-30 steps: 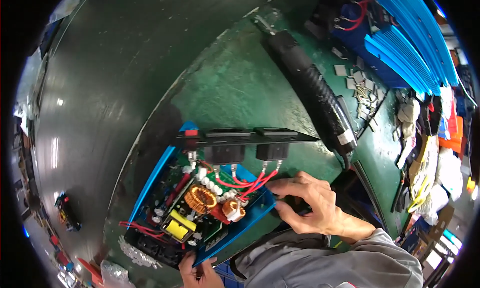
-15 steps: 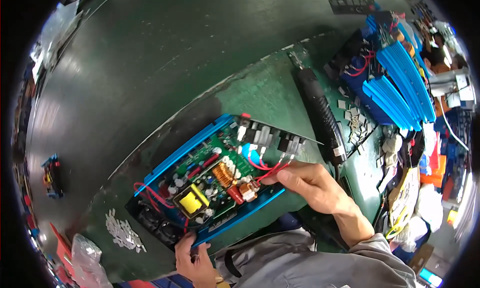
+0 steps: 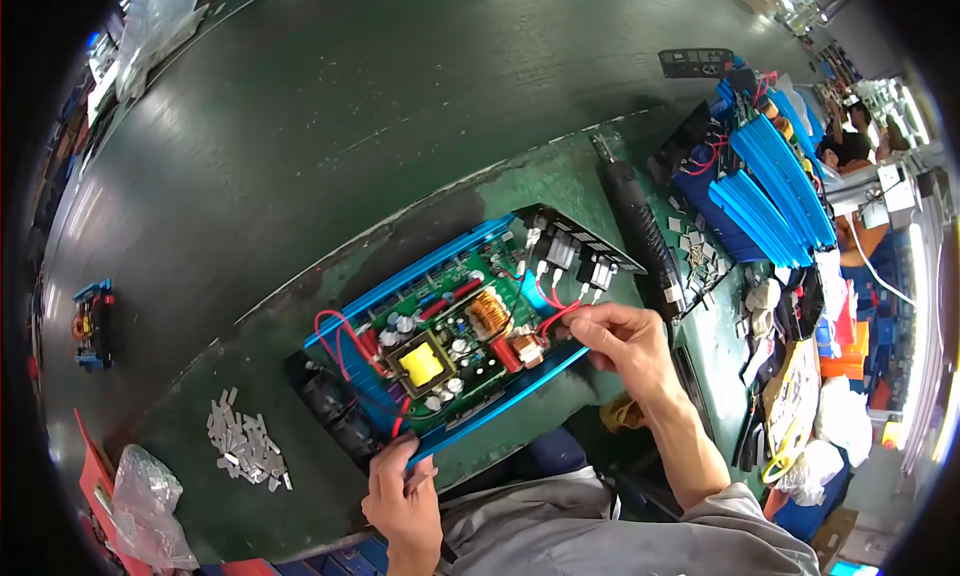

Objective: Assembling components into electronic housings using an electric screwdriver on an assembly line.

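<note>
An open blue electronics housing (image 3: 500,406) is lying at the frame's centre, its green circuit board (image 3: 466,372) showing. Toward the bottom, the left hand (image 3: 403,491) is clamping the housing's lower corner. Right of centre, the right hand (image 3: 630,348) is hovering close beside red wires (image 3: 556,319); whether its fingertips are pinching anything, I cannot tell. Above it, a black electric screwdriver (image 3: 645,221) is lying.

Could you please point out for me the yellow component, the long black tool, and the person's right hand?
Yellow component (image 3: 420,364): head view, its yellow middle.
Long black tool (image 3: 641,224): head view, its barrel.
Right hand (image 3: 630,350): head view, the back of it.
</note>
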The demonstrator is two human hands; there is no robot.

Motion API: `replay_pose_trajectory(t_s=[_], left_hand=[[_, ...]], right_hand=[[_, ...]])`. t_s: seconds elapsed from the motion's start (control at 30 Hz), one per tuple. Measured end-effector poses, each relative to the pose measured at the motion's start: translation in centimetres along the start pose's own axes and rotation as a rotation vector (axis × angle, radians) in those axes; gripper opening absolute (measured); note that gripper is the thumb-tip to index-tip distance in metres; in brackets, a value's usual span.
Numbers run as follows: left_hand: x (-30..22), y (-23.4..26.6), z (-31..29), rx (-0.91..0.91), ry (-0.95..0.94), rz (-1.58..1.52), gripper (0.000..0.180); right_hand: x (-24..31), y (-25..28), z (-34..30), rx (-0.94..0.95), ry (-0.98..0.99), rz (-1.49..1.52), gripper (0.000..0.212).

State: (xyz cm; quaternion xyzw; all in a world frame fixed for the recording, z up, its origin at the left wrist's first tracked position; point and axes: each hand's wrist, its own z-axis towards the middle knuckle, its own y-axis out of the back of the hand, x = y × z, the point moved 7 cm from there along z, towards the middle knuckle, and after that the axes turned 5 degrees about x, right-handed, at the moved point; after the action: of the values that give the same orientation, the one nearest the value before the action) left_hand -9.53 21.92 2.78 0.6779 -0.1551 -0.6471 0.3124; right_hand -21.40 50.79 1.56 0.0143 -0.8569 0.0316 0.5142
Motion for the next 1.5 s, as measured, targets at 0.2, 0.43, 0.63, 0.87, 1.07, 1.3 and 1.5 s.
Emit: replay_pose_trajectory(t_s=[0.2, 0.43, 0.63, 0.87, 1.07, 1.3, 1.5], left_hand=[[-0.9, 0.0, 0.6, 0.028, -0.133, -0.055, 0.023], [-1.0, 0.3, 0.6, 0.029, -0.127, -0.073, 0.023], [-1.2, 0.7, 0.6, 0.043, -0.121, -0.046, 0.021], [-1.0, 0.2, 0.6, 0.055, -0.170, -0.058, 0.024], [-1.0, 1.0, 0.3, 0.039, -0.149, -0.056, 0.030], [-3.1, 3.6, -0.7, 0.000, -0.192, 0.012, 0.040], [5.3, 14.7, 1.7, -0.373, -0.006, 0.326, 0.015]], right_hand=[[0.4, 2.3, 1.8, -0.030, 0.086, 0.071, 0.004], [3.2, 0.3, 0.2, -0.040, 0.113, -0.232, 0.011], [4.3, -1.4, 0.9, -0.024, 0.241, -0.664, 0.013], [2.5, 0.9, 1.8, 0.032, 0.374, -0.495, 0.010], [0.1, 1.1, 1.6, -0.036, 0.441, -0.313, 0.017], [0.0, 0.3, -0.5, -0.300, 0.460, -0.379, 0.030], [-4.3, 2.2, -5.2, -0.309, 0.697, -0.533, 0.039]])
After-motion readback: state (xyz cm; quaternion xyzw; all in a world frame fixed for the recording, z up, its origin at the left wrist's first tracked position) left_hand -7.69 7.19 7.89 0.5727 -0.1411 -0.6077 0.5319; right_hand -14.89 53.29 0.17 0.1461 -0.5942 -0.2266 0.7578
